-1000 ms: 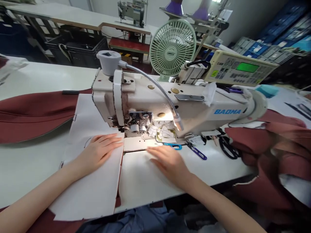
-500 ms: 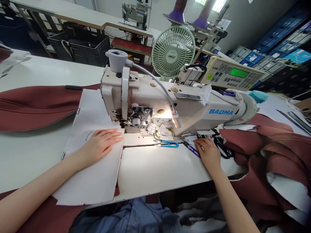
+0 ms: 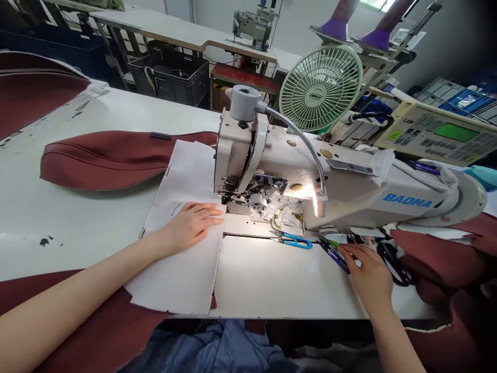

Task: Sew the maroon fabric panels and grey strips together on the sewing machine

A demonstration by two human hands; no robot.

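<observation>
My left hand [image 3: 192,224] lies flat, fingers stretched out, on a white fabric piece [image 3: 182,269] just left of the presser foot [image 3: 233,194] of a cream sewing machine [image 3: 349,191]. Maroon fabric [image 3: 112,158] runs under the white piece and away to the left. My right hand [image 3: 367,269] rests on the table under the machine arm. Its fingertips are drawn together at purple-handled snips [image 3: 333,255] and small white labels. Whether they grip anything is hidden. Blue-handled snips [image 3: 295,241] lie left of that hand.
A gooseneck lamp [image 3: 320,204] lights the needle plate. A green fan [image 3: 320,87] and a control panel [image 3: 438,133] stand behind the machine. Black scissors [image 3: 392,261] and heaped maroon fabric [image 3: 450,264] sit at the right. A tin of labels [image 3: 289,221] sits under the arm.
My right hand moved from the needle plate rightward to the purple snips and labels. My left hand stayed flat on the white piece. The view swung left.
</observation>
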